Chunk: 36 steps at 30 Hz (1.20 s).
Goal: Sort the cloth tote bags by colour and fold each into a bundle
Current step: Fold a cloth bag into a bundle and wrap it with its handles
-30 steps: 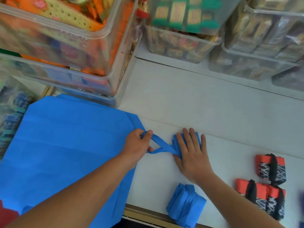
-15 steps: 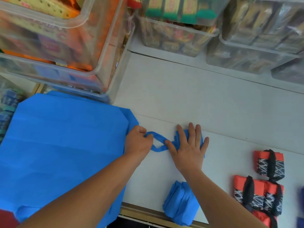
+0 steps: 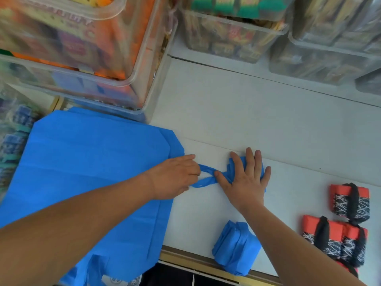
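A small folded blue tote bag (image 3: 242, 164) lies on the white table under my right hand (image 3: 246, 180), which presses flat on it with fingers spread. Its blue handle strap (image 3: 206, 178) runs left in a crossed loop to my left hand (image 3: 175, 176), which pinches the strap's end. A finished blue bundle (image 3: 235, 247) sits near the table's front edge. Two red-and-black patterned bundles (image 3: 349, 200) (image 3: 334, 238) lie at the right. A stack of flat blue tote bags (image 3: 88, 168) lies at the left, under my left forearm.
Clear plastic bins of packaged goods stand at the back left (image 3: 82, 54) and along the back (image 3: 233, 32) (image 3: 329, 50). The white table (image 3: 257, 112) shows bare surface between the bins and my hands. Its wooden front edge (image 3: 185, 259) runs below.
My left hand has slid right along the strap toward the folded bag, shortening the crossed loop. My right hand stays pressed on the bag, fingers spreading wider.
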Available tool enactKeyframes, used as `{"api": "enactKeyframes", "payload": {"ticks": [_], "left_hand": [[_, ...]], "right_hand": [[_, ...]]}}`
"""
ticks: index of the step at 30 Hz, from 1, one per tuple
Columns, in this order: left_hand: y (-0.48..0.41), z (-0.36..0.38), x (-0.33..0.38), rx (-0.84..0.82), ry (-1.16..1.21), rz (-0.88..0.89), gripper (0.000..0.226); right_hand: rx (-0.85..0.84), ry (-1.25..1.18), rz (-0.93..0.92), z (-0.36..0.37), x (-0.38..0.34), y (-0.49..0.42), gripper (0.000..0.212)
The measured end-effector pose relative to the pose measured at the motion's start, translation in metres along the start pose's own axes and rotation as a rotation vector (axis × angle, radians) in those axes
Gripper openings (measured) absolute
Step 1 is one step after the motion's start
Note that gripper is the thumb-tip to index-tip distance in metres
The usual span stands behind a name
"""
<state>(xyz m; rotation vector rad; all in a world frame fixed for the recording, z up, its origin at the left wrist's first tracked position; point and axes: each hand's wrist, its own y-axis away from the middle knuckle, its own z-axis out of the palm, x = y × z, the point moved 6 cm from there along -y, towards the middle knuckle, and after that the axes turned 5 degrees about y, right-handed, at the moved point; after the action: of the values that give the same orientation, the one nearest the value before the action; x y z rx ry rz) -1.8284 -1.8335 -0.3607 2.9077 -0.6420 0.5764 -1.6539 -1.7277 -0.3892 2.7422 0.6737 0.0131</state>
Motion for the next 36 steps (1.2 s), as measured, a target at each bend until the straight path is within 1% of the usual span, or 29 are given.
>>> {"api": "enactKeyframes", "payload": {"ticks": [2,4,5,6,8,11,13,15,16,18,20,23,26,28,30,32,34,35,36], "left_hand": [[0.002,-0.004,0.008,0.010,0.072,0.066,0.012],[0.002,-0.013,0.014,0.027,0.182,0.018,0.020],[0.002,-0.018,0.013,0.039,0.276,-0.080,0.026],[0.003,-0.023,0.010,0.073,0.406,-0.228,0.028],[0.003,-0.025,-0.001,0.181,0.690,-0.544,0.026],[-0.003,-0.012,-0.006,0.364,1.059,-0.884,0.028],[-0.008,0.002,-0.005,0.420,1.164,-1.085,0.029],[-0.011,0.013,-0.002,0.417,1.149,-1.271,0.032],[-0.012,0.017,-0.001,0.414,1.104,-1.331,0.034],[-0.011,0.021,0.000,0.411,0.984,-1.370,0.037],[-0.009,0.023,0.000,0.407,0.914,-1.356,0.039],[-0.008,0.024,0.002,0.376,0.968,-1.316,0.038],[-0.013,0.025,0.007,0.268,0.979,-1.262,0.037],[-0.017,0.029,0.006,0.201,0.947,-1.241,0.037],[-0.020,0.028,0.002,0.150,0.876,-1.262,0.039],[-0.022,0.024,-0.002,0.127,0.789,-1.282,0.042],[-0.025,0.020,-0.001,0.090,0.743,-1.290,0.043],[-0.027,0.019,0.000,0.069,0.723,-1.281,0.043],[-0.029,0.019,0.001,0.056,0.701,-1.271,0.044]], "right_hand": [[-0.063,-0.025,-0.002,-0.001,-0.001,0.002,0.079],[-0.107,-0.050,-0.004,-0.004,-0.001,0.001,0.080],[-0.130,-0.060,-0.008,-0.006,-0.001,0.001,0.080],[-0.151,-0.073,-0.013,-0.006,-0.001,0.001,0.081],[-0.170,-0.117,-0.017,-0.008,-0.001,0.002,0.083],[-0.162,-0.195,-0.019,-0.013,0.000,0.002,0.096],[-0.167,-0.193,-0.029,-0.014,0.000,0.002,0.103],[-0.167,-0.143,-0.034,-0.014,-0.001,0.002,0.107],[-0.163,-0.116,-0.030,-0.013,-0.002,0.003,0.107],[-0.145,-0.073,-0.021,-0.012,-0.004,0.003,0.105],[-0.107,-0.042,-0.018,-0.010,-0.005,0.004,0.100],[-0.019,-0.027,-0.017,-0.005,-0.003,0.003,0.084],[0.066,-0.004,-0.036,0.000,-0.002,0.003,0.066],[0.072,0.011,-0.044,0.003,-0.002,0.004,0.064],[0.042,0.002,-0.046,0.001,-0.002,0.004,0.064],[-0.061,-0.054,-0.055,-0.004,-0.001,0.002,0.071],[-0.138,-0.181,-0.093,-0.007,0.003,0.001,0.076],[-0.114,-0.252,-0.121,-0.012,0.007,0.001,0.072],[-0.047,-0.321,-0.136,-0.019,0.012,0.002,0.066]]}}
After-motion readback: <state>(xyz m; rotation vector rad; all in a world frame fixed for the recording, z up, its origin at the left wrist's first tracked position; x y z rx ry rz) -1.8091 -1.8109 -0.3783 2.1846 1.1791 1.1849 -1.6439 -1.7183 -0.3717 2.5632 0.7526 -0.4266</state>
